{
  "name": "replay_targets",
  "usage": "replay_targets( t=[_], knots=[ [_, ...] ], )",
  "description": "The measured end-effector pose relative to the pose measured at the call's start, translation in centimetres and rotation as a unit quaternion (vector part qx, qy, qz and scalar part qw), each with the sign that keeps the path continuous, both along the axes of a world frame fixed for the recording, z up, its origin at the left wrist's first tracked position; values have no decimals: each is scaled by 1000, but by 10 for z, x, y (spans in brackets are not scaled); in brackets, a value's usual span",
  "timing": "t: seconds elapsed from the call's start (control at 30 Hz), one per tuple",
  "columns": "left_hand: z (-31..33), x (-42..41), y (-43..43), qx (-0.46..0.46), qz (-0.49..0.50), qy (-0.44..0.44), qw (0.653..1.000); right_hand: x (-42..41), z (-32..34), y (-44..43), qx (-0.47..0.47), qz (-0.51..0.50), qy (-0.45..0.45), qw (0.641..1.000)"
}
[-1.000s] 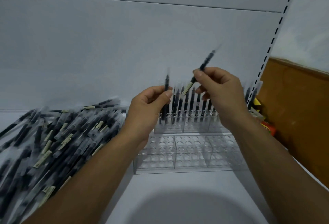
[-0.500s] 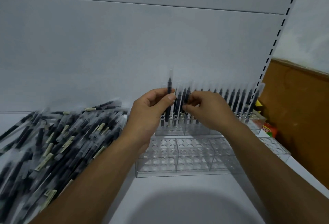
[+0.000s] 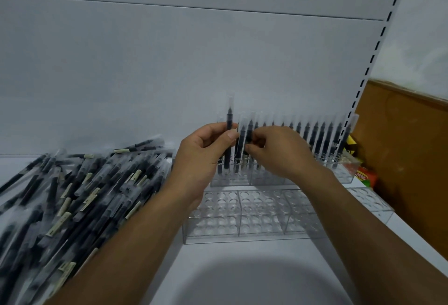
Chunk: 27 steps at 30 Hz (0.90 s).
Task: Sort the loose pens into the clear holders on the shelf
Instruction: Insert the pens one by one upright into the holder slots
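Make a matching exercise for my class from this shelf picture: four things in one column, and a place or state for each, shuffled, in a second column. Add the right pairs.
Column 1
1. pile of loose pens
2. left hand
3. right hand
4. front clear holder

Column 2
A. stands nearest the person, its holes empty
B. lies at the left on the shelf
C. grips the raised pen, which stands higher than the row
D. pinches the low pen in the row at the rear holder

Pairs: 1-B, 2-C, 3-D, 4-A
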<state>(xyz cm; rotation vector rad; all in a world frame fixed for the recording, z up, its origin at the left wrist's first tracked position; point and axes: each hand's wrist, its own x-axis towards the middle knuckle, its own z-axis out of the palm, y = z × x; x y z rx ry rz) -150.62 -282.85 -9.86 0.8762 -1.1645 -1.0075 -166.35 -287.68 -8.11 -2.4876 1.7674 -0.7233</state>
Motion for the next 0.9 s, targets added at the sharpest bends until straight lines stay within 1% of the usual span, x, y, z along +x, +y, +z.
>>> replay_targets(
  t=[0.07, 0.2, 0.3, 0.33, 0.43, 0.5, 0.67, 0.8, 0.9],
  knots=[
    [0, 0, 0, 0, 0, 1, 1000, -1, 1, 0, -1, 0, 11, 1000],
    [0, 0, 0, 4, 1, 3, 1000, 1, 1, -1, 10, 1, 6, 1000],
    [0, 0, 1, 7, 2, 2, 1000, -1, 1, -2, 22, -4, -21, 1000],
    [0, 0, 1, 8, 3, 3, 1000, -2, 0, -2, 30, -4, -19, 999],
    [0, 0, 0, 9, 4, 2, 1000, 0, -4, -2, 40, -4, 25, 999],
    [0, 0, 1, 9, 6, -1, 1000, 0, -3, -2, 35, -5, 28, 999],
    [0, 0, 1, 6, 3, -6, 1000, -2, 2, 0, 2, -19, -25, 1000],
    [0, 0, 1, 7, 4, -10, 1000, 7, 0, 0, -23, -45, 29, 998],
    [0, 0, 1, 8, 2, -19, 1000, 4, 3, 3, -29, -51, 28, 998]
  ],
)
